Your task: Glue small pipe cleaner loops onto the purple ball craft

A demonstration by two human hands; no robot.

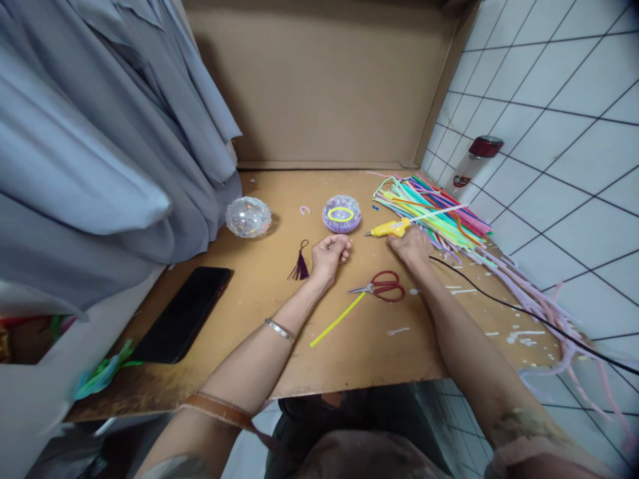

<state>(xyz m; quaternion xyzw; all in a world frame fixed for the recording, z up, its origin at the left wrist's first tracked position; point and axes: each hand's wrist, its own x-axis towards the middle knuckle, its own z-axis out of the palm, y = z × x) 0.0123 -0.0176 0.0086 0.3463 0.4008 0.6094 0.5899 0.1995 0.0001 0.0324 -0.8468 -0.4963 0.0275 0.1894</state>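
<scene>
My right hand (411, 245) is wrapped round the handle of a yellow glue gun (391, 229), its nozzle pointing left. Just in front of a purple decorated ball (341, 214) with a yellow ring on it, my left hand (331, 254) has its fingers pinched together; what they hold, if anything, is too small to name. A dark tassel (300, 264) lies left of that hand. Between my forearms are red-handled scissors (387, 287) and a yellow strip (337, 320) that touches their blades.
A clear ball (248, 217) sits at the back left, a black phone (182, 315) at the front left. Colourful pipe cleaners (434, 211) are heaped at the right, near a red-lidded bottle (472, 164). A black cable (519, 308) crosses the right side. Grey cloth (114, 146) hangs at left.
</scene>
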